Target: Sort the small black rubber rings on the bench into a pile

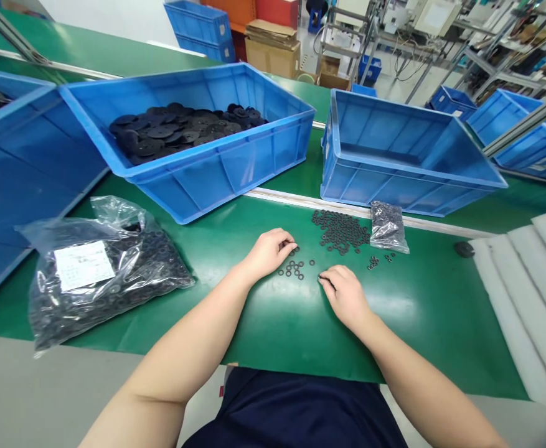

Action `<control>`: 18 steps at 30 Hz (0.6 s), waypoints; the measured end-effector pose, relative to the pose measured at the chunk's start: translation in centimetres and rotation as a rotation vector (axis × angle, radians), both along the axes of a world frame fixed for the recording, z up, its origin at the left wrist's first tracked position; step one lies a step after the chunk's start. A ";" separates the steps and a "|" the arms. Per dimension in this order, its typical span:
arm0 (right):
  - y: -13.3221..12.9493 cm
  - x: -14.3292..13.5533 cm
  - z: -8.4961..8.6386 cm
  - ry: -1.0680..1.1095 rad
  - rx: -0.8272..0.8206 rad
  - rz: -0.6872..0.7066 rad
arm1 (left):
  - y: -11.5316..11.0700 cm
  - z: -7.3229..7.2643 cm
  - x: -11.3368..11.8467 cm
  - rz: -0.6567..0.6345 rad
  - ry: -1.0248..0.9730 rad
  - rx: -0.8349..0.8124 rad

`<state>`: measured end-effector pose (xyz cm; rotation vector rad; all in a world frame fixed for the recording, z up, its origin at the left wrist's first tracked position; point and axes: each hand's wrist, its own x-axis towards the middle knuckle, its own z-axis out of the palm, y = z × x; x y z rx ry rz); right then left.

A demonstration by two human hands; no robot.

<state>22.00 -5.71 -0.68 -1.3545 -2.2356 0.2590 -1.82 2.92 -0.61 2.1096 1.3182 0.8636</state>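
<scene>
Several small black rings [289, 272] lie loose on the green table [273, 323]. My left hand [271, 250] is at their upper left edge, thumb and index finger pinched at a black ring. To the right of them, my right hand [344, 292] has its fingertips closed on a tiny dark piece, mostly hidden. Beyond my hands spreads a larger pile of black rings [340, 230]. A clear bag of small black parts [388, 227] touches the pile's right side, with a few smaller rings [373, 262] in front of it.
A big clear bag of black parts [114, 274] with a white label lies at left. Behind it stands a blue bin [221, 180] of black discs. Another blue bin [408, 180] is at back right. White foam sheets [529, 280] and a black round part [464, 249] are at right.
</scene>
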 end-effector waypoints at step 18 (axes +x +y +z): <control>0.3 0.8 -0.2 -0.253 0.207 -0.082 | -1.9 0.6 1.4 -0.189 0.198 0.019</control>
